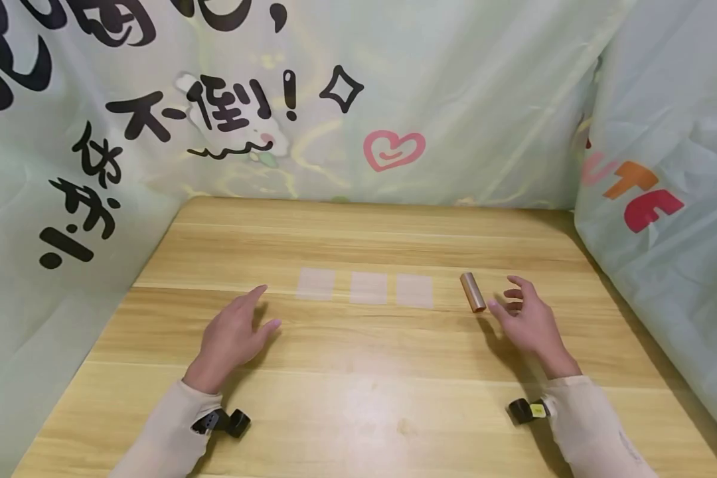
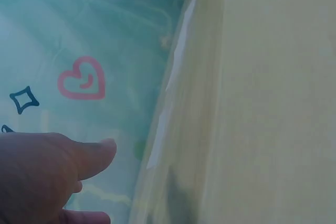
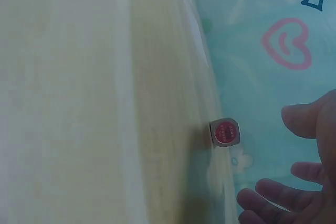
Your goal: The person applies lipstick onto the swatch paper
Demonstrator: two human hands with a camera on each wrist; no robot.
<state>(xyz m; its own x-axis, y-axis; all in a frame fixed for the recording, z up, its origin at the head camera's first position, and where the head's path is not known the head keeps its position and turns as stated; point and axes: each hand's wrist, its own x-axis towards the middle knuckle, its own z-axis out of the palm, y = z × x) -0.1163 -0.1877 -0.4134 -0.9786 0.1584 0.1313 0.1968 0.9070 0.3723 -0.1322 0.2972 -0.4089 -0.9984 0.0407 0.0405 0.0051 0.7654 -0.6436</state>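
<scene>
A shiny copper-brown lipstick tube point(image 1: 473, 292) lies on its side on the wooden table. Its squarish end with a round red label faces the camera in the right wrist view, where the lipstick point(image 3: 226, 132) sits left of the fingers. Just to its right, my right hand point(image 1: 527, 320) hovers with thumb and fingers spread and loosely bent, holding nothing. The thumb tip is close beside the tube's near end. Over on the left, my left hand point(image 1: 233, 337) is held above the table, thumb apart from the fingers, with nothing in it.
Three pale pinkish squares, a left one point(image 1: 316, 284), a middle one point(image 1: 368, 288) and a right one point(image 1: 415, 291), lie in a row left of the lipstick. Printed cloth point(image 1: 484, 99) hangs behind and on both sides of the table point(image 1: 358, 398).
</scene>
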